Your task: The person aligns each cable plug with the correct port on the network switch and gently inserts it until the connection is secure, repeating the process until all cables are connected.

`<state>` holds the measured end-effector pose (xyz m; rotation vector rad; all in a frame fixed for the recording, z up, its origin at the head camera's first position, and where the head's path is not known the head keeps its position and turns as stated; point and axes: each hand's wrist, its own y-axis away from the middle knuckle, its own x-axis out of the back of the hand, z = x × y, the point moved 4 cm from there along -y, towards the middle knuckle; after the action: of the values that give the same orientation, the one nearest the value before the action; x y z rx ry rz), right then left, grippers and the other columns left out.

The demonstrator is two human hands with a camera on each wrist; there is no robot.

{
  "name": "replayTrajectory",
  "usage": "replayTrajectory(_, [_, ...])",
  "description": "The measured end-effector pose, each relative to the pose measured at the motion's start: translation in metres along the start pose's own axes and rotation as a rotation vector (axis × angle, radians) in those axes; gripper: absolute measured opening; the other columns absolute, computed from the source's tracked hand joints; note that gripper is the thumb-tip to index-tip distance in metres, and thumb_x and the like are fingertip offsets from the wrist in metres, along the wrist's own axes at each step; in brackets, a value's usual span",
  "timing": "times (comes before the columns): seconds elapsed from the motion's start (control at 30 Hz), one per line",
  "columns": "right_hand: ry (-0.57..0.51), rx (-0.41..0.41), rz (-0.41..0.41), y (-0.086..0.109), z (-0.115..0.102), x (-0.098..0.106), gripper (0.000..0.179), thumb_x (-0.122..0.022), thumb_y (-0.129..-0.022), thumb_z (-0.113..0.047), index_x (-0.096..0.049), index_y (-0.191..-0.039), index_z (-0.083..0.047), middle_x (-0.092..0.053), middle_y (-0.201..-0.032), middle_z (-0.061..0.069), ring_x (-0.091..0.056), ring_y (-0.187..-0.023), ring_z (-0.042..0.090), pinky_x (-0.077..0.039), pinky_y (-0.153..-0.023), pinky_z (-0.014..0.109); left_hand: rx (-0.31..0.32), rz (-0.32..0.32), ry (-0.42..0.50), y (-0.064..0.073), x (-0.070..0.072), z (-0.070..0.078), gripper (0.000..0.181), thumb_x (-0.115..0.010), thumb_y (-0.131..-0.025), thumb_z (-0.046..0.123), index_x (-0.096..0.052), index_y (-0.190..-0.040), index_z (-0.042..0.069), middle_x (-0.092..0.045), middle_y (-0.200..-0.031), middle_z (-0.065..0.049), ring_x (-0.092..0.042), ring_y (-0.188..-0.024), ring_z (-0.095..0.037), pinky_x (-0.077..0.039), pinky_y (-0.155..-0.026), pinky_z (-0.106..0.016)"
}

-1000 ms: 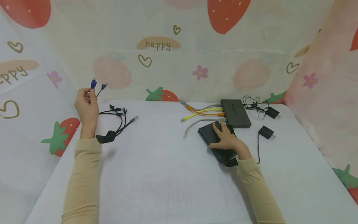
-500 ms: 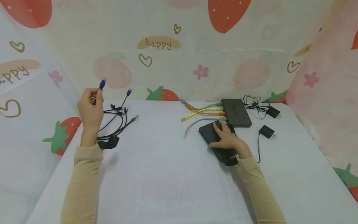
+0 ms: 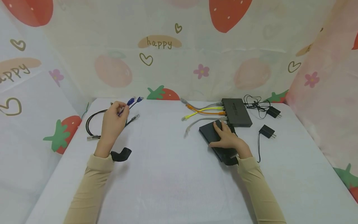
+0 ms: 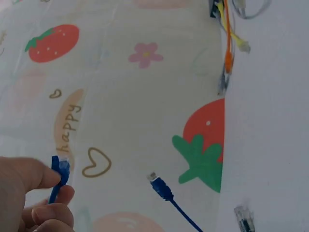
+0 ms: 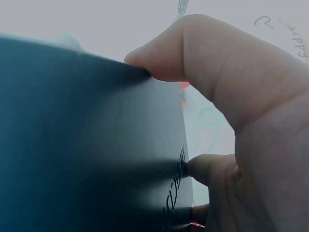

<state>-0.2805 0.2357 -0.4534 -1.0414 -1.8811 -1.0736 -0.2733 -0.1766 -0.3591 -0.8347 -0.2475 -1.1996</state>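
My left hand point(image 3: 113, 123) is raised over the left of the table, pinching a short blue ethernet cable point(image 3: 130, 101) between thumb and fingers just below one plug. The cable's other blue plug point(image 4: 161, 187) points up beside it in the left wrist view. Black ethernet cables point(image 3: 89, 123) with clear plugs lie behind and under this hand, partly hidden by it. At the right, my right hand point(image 3: 226, 140) rests spread on a flat black box point(image 3: 208, 130). Its thumb presses near one edge, and its fingertips touch the surface beside some lettering point(image 5: 175, 186).
Behind the black box stands a dark grey network switch point(image 3: 237, 113), with grey, yellow and orange cables point(image 3: 201, 109) plugged into its left side. Two black power adapters point(image 3: 267, 131) with cords lie to its right. A patterned cloth backdrop point(image 3: 167, 71) closes off the back.
My left hand has moved right and slightly down with the blue cable, and its free plug swings along with it. My right hand has stayed on the black box.
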Motion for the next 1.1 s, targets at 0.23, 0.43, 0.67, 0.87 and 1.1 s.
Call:
replayTrajectory(0.23, [0.003, -0.002, -0.005, 0.000, 0.001, 0.000, 0.098, -0.062, -0.082, -0.050, -0.003, -0.149, -0.009, 0.013, -0.150, 0.027, 0.006, -0.138, 0.045, -0.011, -0.101, 0.070, 0.079, -0.162, -0.076, 0.016, -0.028, 0.003, 0.050, -0.051, -0.089, 0.055, -0.056, -0.114, 0.012, -0.051, -0.067, -0.010, -0.043, -0.055, -0.019, -0.031, -0.048, -0.029])
replayTrajectory(0.43, [-0.006, -0.005, -0.006, 0.000, 0.000, 0.000, 0.098, -0.062, -0.082, -0.049, -0.003, -0.149, -0.010, 0.013, -0.150, 0.026, 0.007, -0.138, 0.045, -0.010, -0.100, 0.070, -0.067, -0.138, -0.196, 0.028, -0.048, 0.014, 0.035, -0.053, -0.092, 0.044, -0.063, -0.110, 0.016, -0.043, -0.052, -0.002, -0.032, -0.042, -0.015, -0.021, -0.039, -0.027])
replayTrajectory(0.67, [0.008, -0.007, -0.008, 0.003, -0.001, 0.001, 0.098, -0.062, -0.082, -0.049, -0.003, -0.149, -0.009, 0.011, -0.150, 0.027, 0.006, -0.138, 0.046, -0.012, -0.100, 0.070, -0.146, -0.235, -0.235, 0.039, -0.072, 0.027, 0.028, -0.049, -0.097, 0.033, -0.059, -0.102, 0.008, -0.056, -0.068, -0.004, -0.045, -0.053, -0.016, -0.033, -0.044, -0.028])
replayTrajectory(0.87, [0.062, -0.017, -0.029, 0.007, -0.007, 0.000, 0.099, -0.064, -0.081, -0.048, -0.006, -0.148, -0.005, 0.003, -0.148, 0.033, -0.004, -0.135, 0.052, -0.020, -0.098, 0.069, -0.084, -0.405, -0.220, 0.051, -0.092, 0.034, 0.030, -0.043, -0.099, 0.031, -0.052, -0.108, 0.005, -0.050, -0.061, -0.004, -0.041, -0.050, -0.015, -0.030, -0.044, -0.028])
replayTrajectory(1.1, [0.087, -0.019, -0.006, 0.014, -0.014, 0.003, 0.103, -0.065, -0.077, -0.056, -0.010, -0.149, -0.007, -0.003, -0.148, 0.033, -0.008, -0.134, 0.054, -0.023, -0.097, 0.068, -0.115, -0.489, -0.261, 0.065, -0.113, 0.041, 0.026, -0.050, -0.095, 0.038, -0.052, -0.103, 0.014, -0.044, -0.053, 0.000, -0.038, -0.047, -0.014, -0.027, -0.042, -0.027])
